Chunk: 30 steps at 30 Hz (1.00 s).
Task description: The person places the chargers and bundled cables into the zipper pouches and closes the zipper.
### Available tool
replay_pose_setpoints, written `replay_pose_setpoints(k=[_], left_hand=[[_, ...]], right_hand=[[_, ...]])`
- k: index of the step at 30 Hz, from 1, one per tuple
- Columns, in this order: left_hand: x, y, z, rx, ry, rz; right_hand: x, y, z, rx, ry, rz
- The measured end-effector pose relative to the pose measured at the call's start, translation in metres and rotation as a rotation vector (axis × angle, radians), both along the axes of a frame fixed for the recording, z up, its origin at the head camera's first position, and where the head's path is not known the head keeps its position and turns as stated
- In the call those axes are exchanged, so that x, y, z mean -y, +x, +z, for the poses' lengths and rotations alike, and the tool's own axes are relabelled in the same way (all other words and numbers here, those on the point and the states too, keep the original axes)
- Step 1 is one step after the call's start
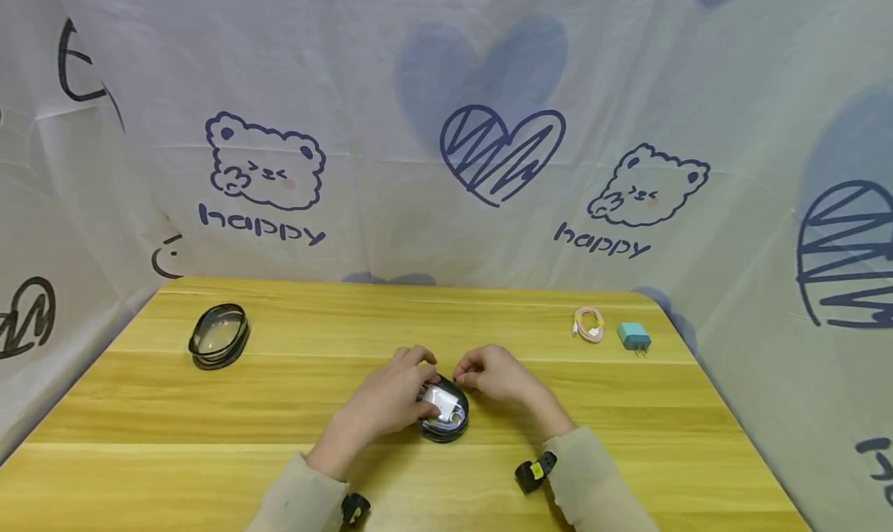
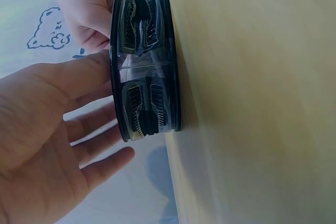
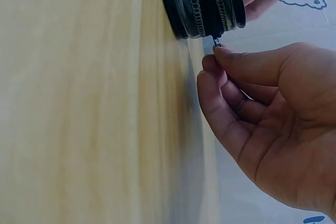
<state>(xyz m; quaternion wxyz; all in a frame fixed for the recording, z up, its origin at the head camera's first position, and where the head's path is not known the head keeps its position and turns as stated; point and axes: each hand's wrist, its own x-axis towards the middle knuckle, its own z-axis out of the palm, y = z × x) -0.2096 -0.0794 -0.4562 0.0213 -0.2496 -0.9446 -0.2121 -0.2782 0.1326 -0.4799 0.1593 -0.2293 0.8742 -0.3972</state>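
We held a round, black-rimmed zip pouch with clear plastic faces (image 1: 443,409) at the six o'clock side of the yellow wooden tabletop (image 1: 293,408), near its front edge. It lay flat on one clear face, so its round axis pointed straight up from the wood; being a disc, it had no long axis that we could name. Through the upper face we saw something white (image 1: 443,400) packed inside, with a pale cable coiled beside it.

Our left hand (image 1: 391,399) covered the pouch from nine o'clock; in the left wrist view the fingers (image 2: 100,142) lay straight and relaxed against the upper face, the thumb along the rim. Our right hand (image 1: 494,377) came in from two o'clock, its fingers (image 3: 247,66) curled and pinching the small metal zip pull (image 3: 216,41) at the pouch's edge. The black zipper teeth ran round the side wall in two rows.

At ten o'clock, well apart, lay a second round black-rimmed clear pouch (image 1: 219,336); we could not tell what it held. At two o'clock a coiled pink cable (image 1: 589,323) lay just beside a small teal plug adapter (image 1: 633,335). A white cloth printed with blue bears and hearts (image 1: 488,129) hung behind.
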Motion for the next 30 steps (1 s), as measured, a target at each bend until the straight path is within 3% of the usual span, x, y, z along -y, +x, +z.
replay_pose_setpoints(k=[8, 22, 30], left_hand=[[-0.001, 0.000, -0.002, 0.012, 0.002, -0.041], [-0.005, 0.003, -0.002, 0.015, -0.015, 0.007], [-0.006, 0.003, -0.002, 0.004, -0.018, 0.016]], right_hand=[[-0.001, 0.001, 0.002, -0.003, 0.022, -0.008], [-0.008, 0.001, 0.006, 0.010, 0.033, 0.043], [-0.017, -0.002, 0.008, 0.070, 0.040, 0.102]])
